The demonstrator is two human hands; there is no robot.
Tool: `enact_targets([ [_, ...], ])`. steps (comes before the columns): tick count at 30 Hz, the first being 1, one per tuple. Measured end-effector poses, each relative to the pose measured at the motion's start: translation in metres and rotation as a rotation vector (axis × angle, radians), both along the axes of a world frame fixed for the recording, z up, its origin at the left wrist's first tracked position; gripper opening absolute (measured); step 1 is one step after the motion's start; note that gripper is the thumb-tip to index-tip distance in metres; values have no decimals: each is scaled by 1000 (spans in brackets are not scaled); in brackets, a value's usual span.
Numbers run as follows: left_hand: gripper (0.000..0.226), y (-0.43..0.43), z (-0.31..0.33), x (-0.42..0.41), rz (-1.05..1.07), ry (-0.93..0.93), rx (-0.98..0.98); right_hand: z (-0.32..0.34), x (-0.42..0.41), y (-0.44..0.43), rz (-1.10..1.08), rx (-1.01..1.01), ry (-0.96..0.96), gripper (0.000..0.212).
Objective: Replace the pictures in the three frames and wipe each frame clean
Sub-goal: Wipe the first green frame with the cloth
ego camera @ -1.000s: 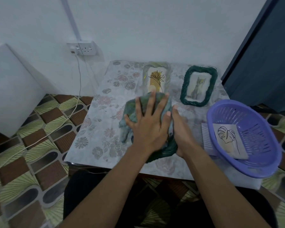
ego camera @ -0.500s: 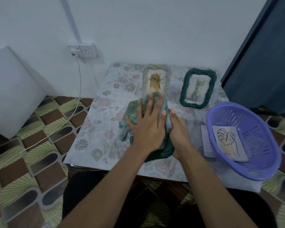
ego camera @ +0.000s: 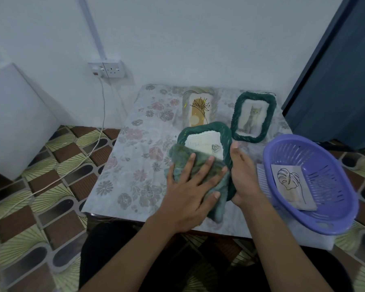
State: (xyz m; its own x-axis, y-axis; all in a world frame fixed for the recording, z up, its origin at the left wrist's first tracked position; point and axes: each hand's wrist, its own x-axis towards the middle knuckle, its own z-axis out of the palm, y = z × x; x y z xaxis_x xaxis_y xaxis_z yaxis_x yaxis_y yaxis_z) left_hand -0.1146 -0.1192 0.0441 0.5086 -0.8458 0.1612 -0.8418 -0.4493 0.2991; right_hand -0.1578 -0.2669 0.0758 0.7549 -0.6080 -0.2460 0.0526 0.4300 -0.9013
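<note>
Left hand (ego camera: 188,192) flat, fingers spread, pressing cloth (ego camera: 177,151) onto near frame (ego camera: 204,126); right hand (ego camera: 244,180) apparently grips its rim. Pushing hard could skid it into cat frame (ego camera: 249,137).

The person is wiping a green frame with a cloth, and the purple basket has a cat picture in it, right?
Not quite. The head view shows the purple basket holds a leaf drawing; the cat picture sits in the other frame. The left hand does press a cloth on a green frame.

Both forearms reach forward. The left hand (ego camera: 190,186) lies flat, fingers spread, pressing down. The right hand (ego camera: 243,180) grips the edge of the dark green braided frame (ego camera: 207,125), thumb raised.
</note>
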Motion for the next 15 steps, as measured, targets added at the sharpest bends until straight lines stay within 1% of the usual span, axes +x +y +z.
enact_targets([
  [5, 53, -9, 2, 30, 222, 15, -95, -1, -3, 9, 43, -57, -46, 39],
  [7, 56, -13, 5, 47, 246, -8, -151, -2, -4, 12, 58, -77, -60, 40],
  [8, 56, -14, 7, 53, 232, -17, -210, -2, -4, 12, 65, -83, -66, 40],
  [9, 56, -16, 9, 57, 222, 18, -289, -2, -4, 12, 69, -89, -71, 39],
  [10, 56, -17, 12, 60, 233, 100, -379, -3, -4, 13, 74, -95, -74, 39],
  [12, 57, -19, 20, 62, 321, 335, -526, -3, -4, 13, 77, -102, -64, 37],
  [13, 56, -19, 22, 62, 379, 441, -563, -3, -4, 14, 80, -104, -55, 37],
  [15, 44, -19, 23, 62, 477, 576, -591, -3, -4, 13, 90, -110, -54, 36],
])
